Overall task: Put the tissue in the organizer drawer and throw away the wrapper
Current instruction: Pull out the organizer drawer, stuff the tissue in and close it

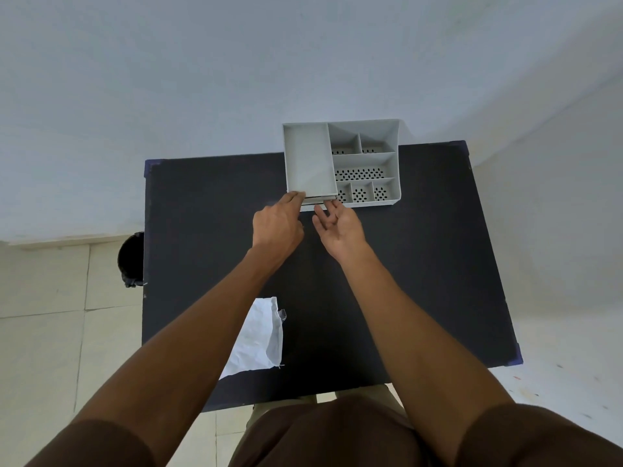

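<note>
A grey plastic organizer (364,163) with several compartments stands at the far edge of the dark table (421,264). Its drawer front (317,198) shows at the near left bottom, barely out. My left hand (278,227) reaches to the organizer's near left corner, fingertips touching it just above the drawer. My right hand (338,225) is palm-up with fingers apart, fingertips under the drawer front. A white tissue pack in clear wrapper (259,338) lies on the table's near left, partly hidden by my left forearm.
A black bin (130,259) stands on the tiled floor beside the table's left edge. A pale wall rises right behind the organizer. Bare dark tabletop lies to the right of my arms.
</note>
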